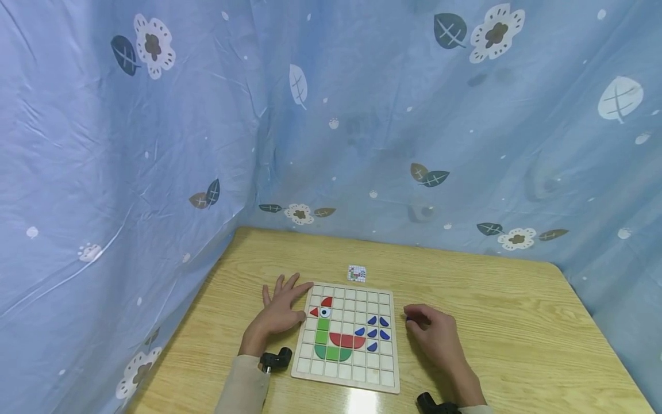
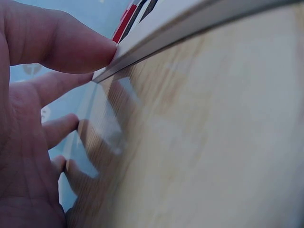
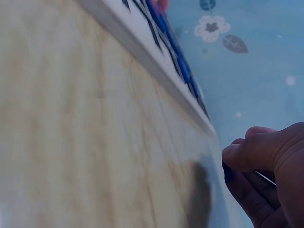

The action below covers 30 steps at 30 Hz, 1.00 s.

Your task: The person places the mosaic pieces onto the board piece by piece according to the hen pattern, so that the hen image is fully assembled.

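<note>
My left hand (image 1: 277, 310) lies at the left side of a wooden grid board (image 1: 387, 378), fingers spread. Its thumb (image 2: 90, 45) touches the board's edge, and the index finger reaches the far left corner. Right of the board, my right hand (image 1: 437, 336) pinches a small dark blue puzzle piece (image 3: 228, 172) between thumb and fingers, mostly covered by them. On the grid, green pieces (image 1: 322, 337), red pieces (image 1: 347, 340) and a round eye piece (image 1: 324, 312) form a bird. Several blue half-round pieces (image 1: 372, 333) sit at its right.
A small picture card (image 1: 357, 273) with a similar bird lies just beyond the board's far edge. The wooden table (image 1: 517, 322) extends to both sides. A blue patterned curtain (image 1: 362, 144) hangs behind and along the left.
</note>
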Available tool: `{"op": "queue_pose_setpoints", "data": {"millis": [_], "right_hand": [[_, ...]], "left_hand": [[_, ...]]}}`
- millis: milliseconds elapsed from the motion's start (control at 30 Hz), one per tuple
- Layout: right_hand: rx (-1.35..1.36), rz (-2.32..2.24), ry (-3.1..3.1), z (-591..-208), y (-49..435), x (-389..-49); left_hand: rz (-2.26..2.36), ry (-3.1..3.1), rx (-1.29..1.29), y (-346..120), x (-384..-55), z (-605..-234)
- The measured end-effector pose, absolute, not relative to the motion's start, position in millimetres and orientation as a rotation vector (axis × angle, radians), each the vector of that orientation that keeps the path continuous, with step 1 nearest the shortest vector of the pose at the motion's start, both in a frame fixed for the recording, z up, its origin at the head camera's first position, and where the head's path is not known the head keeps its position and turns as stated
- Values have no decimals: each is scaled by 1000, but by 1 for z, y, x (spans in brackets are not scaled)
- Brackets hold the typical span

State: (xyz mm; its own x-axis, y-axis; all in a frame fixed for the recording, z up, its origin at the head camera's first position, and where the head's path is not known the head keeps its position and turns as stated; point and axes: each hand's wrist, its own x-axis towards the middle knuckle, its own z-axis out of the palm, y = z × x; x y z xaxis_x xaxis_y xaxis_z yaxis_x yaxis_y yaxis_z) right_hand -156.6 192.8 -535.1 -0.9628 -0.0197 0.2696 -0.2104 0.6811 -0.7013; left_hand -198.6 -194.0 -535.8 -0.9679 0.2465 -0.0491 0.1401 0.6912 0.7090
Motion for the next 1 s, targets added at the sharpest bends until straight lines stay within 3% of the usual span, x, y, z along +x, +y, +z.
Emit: {"op": "queue_pose_setpoints", "data": {"millis": [433,1000], "right_hand": [[232,1295,-2618,-525,163,-120],[309,1189,-2606,-532,142,-104]], "left_hand": [[1147,2764,317,-196,-198,-537],[1144,2764,330,-195,-200,-536]]}}
